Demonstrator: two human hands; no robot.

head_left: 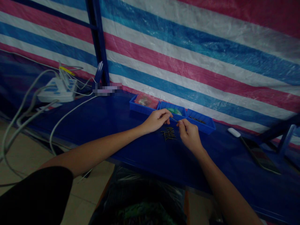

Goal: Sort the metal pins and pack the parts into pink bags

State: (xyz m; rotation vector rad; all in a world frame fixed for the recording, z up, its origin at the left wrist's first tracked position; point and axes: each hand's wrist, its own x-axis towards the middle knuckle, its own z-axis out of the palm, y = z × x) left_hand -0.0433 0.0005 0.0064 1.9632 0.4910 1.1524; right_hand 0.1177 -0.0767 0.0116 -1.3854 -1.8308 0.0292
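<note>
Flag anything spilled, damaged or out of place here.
Nothing looks clearly spilled or broken. The untidiest spot is the power strip at left: cables loop and droop past the edge of the bench. Small dark pieces lie loose by the right hand, outside the blue trays, but clustered, so probably not spilled.

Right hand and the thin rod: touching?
Touching. The head view shows the thin rod running into the right hand, its end at the fingers.

From my end I can read no lettering, brands, numbers or signs; the patch (107,90) at the foot of the blue post (99,43) (pixelated on my feed) gives me nothing legible.
</note>
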